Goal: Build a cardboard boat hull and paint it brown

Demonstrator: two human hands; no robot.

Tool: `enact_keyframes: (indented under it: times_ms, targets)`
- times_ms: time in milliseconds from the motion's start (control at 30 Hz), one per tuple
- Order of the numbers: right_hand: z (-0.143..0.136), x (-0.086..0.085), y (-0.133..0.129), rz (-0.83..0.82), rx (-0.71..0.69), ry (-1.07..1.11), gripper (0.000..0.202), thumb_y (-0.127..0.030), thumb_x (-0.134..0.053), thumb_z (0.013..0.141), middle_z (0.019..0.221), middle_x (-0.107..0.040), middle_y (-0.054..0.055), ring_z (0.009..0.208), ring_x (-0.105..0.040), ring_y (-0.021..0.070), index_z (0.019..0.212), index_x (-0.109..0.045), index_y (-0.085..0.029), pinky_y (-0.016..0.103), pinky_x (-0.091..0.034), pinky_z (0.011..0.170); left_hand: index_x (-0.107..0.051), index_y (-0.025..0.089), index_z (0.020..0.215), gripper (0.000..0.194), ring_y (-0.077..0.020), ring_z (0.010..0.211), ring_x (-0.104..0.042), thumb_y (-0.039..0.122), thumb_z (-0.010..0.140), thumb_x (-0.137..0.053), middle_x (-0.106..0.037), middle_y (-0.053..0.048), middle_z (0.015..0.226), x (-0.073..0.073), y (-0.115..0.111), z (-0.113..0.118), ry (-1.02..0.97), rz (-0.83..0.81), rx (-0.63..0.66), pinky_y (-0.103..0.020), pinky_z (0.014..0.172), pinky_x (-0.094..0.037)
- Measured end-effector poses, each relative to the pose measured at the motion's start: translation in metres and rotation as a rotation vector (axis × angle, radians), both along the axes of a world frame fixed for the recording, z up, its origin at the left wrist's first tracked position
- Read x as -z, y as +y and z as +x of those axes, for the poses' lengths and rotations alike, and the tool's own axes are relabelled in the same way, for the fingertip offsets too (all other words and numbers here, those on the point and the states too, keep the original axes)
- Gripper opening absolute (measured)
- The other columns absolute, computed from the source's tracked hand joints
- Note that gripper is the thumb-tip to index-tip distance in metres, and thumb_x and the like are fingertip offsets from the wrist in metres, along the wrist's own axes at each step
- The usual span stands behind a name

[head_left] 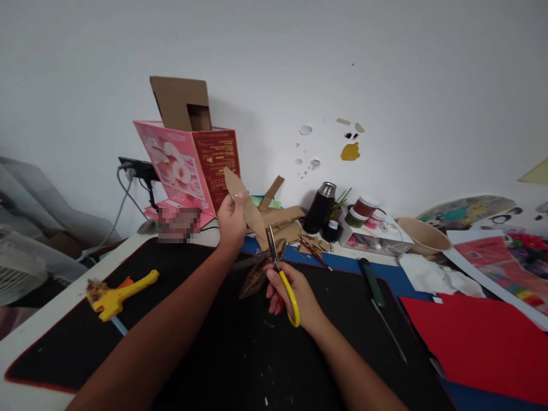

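My left hand (pixel 232 221) is closed around the edge of a leaf-shaped piece of brown cardboard (pixel 252 214), held up above the mat. In my right hand (pixel 299 294) is a pair of scissors (pixel 293 301) with yellow and red handles. Their blades point up and away, close to the lower end of the cardboard; whether they touch it I cannot tell. Below the blades lies a brown, leaf-shaped piece with a rough, streaked surface (pixel 257 277), partly hidden by my right hand. Cardboard offcuts (pixel 282 217) are heaped just behind.
A black mat (pixel 205 365) covers the near table. A yellow glue gun (pixel 122 295) lies left, a green-handled pointed tool (pixel 377 288) and red sheet (pixel 479 342) right. Behind stand a pink box (pixel 171 165), a black flask (pixel 320 208), paint jars (pixel 362 210) and a bowl (pixel 422 235).
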State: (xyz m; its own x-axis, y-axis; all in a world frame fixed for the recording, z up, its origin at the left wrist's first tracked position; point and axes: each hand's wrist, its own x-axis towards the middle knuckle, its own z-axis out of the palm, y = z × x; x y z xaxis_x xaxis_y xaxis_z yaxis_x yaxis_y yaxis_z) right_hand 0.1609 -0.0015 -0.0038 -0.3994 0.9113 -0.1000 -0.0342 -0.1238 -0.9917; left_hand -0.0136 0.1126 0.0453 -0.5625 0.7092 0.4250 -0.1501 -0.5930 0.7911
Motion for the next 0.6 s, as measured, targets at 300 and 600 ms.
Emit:
enact_keyframes:
  times_ms: [300,600]
  targets:
    - [0.000,0.002,-0.001,0.014,0.002,-0.003,0.068,-0.079,-0.068,0.081,0.063,-0.061,-0.006,0.037,-0.059,0.0106,0.111,-0.062,-0.019,0.017,-0.041,0.033,-0.069,0.020,0.094,0.037,-0.0165,0.080,-0.066,0.057,0.092,-0.069,-0.073,-0.003,0.089,-0.012,-0.015,0.011,0.068,0.030,-0.007,-0.027,0.075,-0.053]
    - [0.000,-0.003,-0.003,0.018,0.011,-0.014,0.067,-0.079,-0.068,0.081,0.063,-0.061,-0.006,0.037,-0.058,0.0101,0.109,-0.062,-0.019,0.017,-0.042,0.034,-0.069,0.021,0.098,0.033,-0.0184,0.090,-0.068,0.054,0.096,-0.067,-0.073,-0.004,0.095,-0.014,-0.019,0.013,0.146,0.074,-0.054,-0.029,0.084,-0.053]
